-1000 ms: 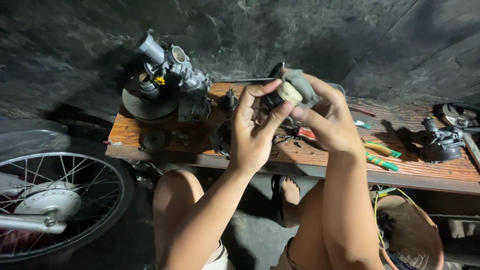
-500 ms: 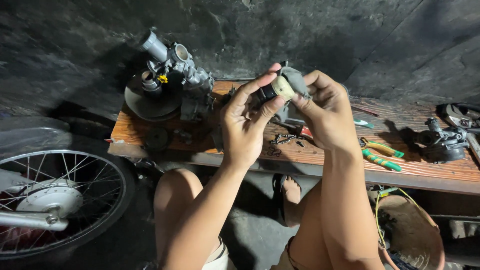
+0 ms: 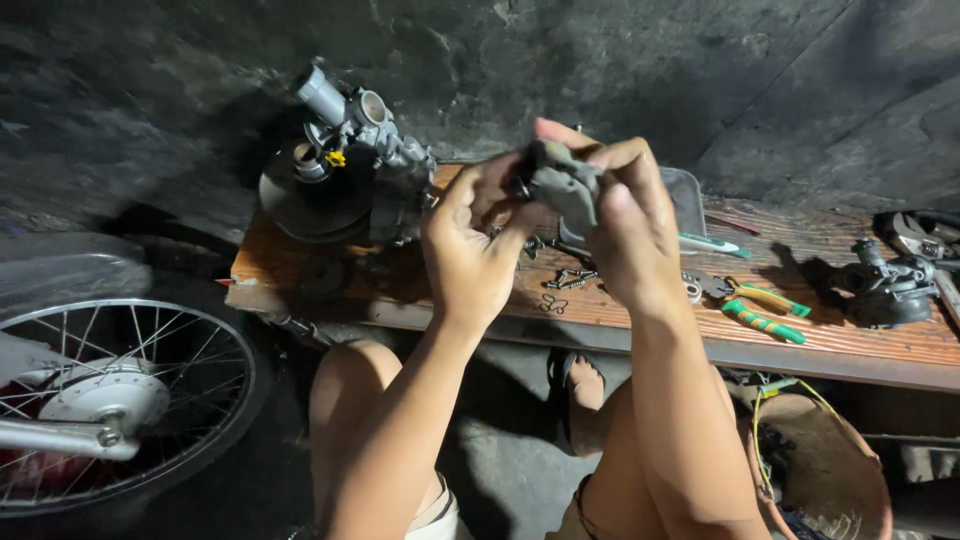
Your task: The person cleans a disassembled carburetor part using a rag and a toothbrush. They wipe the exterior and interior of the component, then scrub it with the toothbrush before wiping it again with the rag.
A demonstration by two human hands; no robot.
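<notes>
Both my hands hold a small grey metal engine part (image 3: 562, 182) up above a low wooden bench (image 3: 880, 345). My left hand (image 3: 470, 250) grips its left side with the thumb and fingers curled in. My right hand (image 3: 628, 225) wraps over its top and right side. Directly under my hands, loose screws and small clips (image 3: 568, 282) lie on the bench. A grey carburettor (image 3: 365, 130) stands on a dark round disc (image 3: 310, 205) at the bench's left end.
Green-handled pliers (image 3: 762, 308) and a pen-like tool (image 3: 712, 245) lie to the right. A dark engine part (image 3: 885, 285) sits at the far right. A spoked wheel (image 3: 110, 400) stands at lower left, a brown basket (image 3: 825, 465) at lower right. My knees are below the bench.
My hands have turned the grey part over and shifted it slightly; its pale round end no longer shows. The view has drifted a little.
</notes>
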